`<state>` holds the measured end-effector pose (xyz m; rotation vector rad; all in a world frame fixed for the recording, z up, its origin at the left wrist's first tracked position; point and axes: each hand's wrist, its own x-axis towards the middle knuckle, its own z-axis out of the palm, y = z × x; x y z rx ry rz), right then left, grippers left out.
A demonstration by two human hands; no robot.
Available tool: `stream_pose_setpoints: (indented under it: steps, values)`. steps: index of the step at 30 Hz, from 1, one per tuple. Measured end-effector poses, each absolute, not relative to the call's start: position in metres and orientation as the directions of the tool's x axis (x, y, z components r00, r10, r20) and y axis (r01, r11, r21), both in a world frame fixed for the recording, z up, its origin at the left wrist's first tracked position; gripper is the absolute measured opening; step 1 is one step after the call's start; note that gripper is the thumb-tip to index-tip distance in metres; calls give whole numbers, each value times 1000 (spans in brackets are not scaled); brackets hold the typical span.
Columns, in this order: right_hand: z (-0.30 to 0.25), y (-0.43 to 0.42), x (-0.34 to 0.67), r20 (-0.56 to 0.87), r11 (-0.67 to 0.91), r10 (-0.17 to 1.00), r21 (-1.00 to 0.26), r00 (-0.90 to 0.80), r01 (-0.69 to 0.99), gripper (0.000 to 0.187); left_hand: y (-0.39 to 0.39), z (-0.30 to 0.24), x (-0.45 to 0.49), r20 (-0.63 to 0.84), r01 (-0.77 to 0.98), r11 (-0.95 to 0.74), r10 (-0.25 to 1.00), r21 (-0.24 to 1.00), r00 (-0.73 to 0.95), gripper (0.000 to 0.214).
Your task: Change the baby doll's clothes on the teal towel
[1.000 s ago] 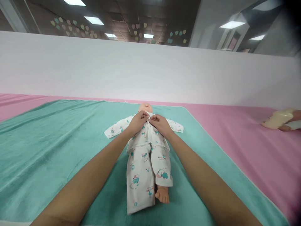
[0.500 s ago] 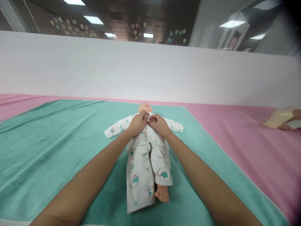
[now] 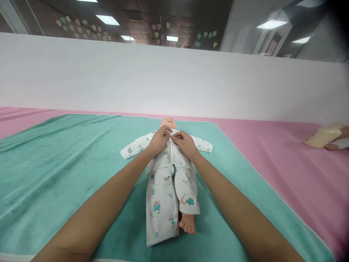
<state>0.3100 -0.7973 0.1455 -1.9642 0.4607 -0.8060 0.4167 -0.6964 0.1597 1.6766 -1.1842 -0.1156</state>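
Observation:
On its back lies a baby doll, head away from me, dressed in a white printed pajama top and matching pajama pants. My left hand and my right hand meet at the upper front of the top, below the doll's chin. Both have their fingers pinched on the front edges of the cloth; any fastener there is hidden by the fingertips. The top's sleeves spread out to both sides. One bare doll foot sticks out of the right pant leg, while the left leg's cuff covers the other.
Under the doll spreads a green blanket with a pale edge, laid over a pink cloth. A white wall panel stands behind. At the far right a cream-coloured object lies beside part of another person or doll, partly cut off.
Both hands stay at the top's upper front, with the fingertips slightly closer together. The view has shifted a little; the doll lies as before.

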Motion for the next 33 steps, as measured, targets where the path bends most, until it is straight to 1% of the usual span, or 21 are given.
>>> stream_pose_setpoints:
  steps: [2, 4, 7, 10, 15, 20, 24, 26, 29, 31, 33]
  values:
    - [145, -798, 311, 351, -486, -606, -874, 714, 16, 27, -696, 159, 419, 412, -525, 112, -763, 844, 499, 14]
    - [145, -799, 311, 345, -475, -606, -880, 716, 21, 26, -695, 158, 420, 384, -430, 167, -783, 887, 490, 17]
    - [147, -800, 311, 331, -456, -602, -889, 726, 27, 24, -693, 158, 420, 344, -317, 205, -803, 926, 486, 20]
    - [148, -800, 311, 310, -426, -604, -904, 734, 31, 22, -692, 160, 419, 315, -260, 208, -814, 943, 488, 22]
    - [147, -799, 311, 314, -414, -597, -909, 739, 52, 21, -690, 161, 419, 304, -276, 184, -814, 943, 496, 28]
    - [147, -798, 310, 303, -402, -616, -915, 727, 40, 19, -688, 164, 421, 259, -206, 175, -817, 963, 516, 31]
    - [148, -797, 309, 277, -366, -620, -930, 734, 41, 19, -687, 165, 424, 252, -177, 187, -829, 966, 499, 32]
    - [149, -797, 308, 258, -341, -618, -939, 742, 43, 20, -687, 165, 425, 267, -202, 189, -827, 961, 495, 31]
    - [150, -797, 308, 243, -318, -620, -947, 747, 44, 21, -688, 164, 424, 304, -298, 164, -798, 940, 519, 24]
    - [149, -797, 308, 244, -315, -621, -948, 745, 48, 21, -688, 163, 423, 297, -363, 98, -782, 927, 548, 19]
    - [148, -797, 308, 247, -315, -621, -948, 744, 51, 21, -687, 164, 422, 252, -388, 11, -779, 922, 575, 18]
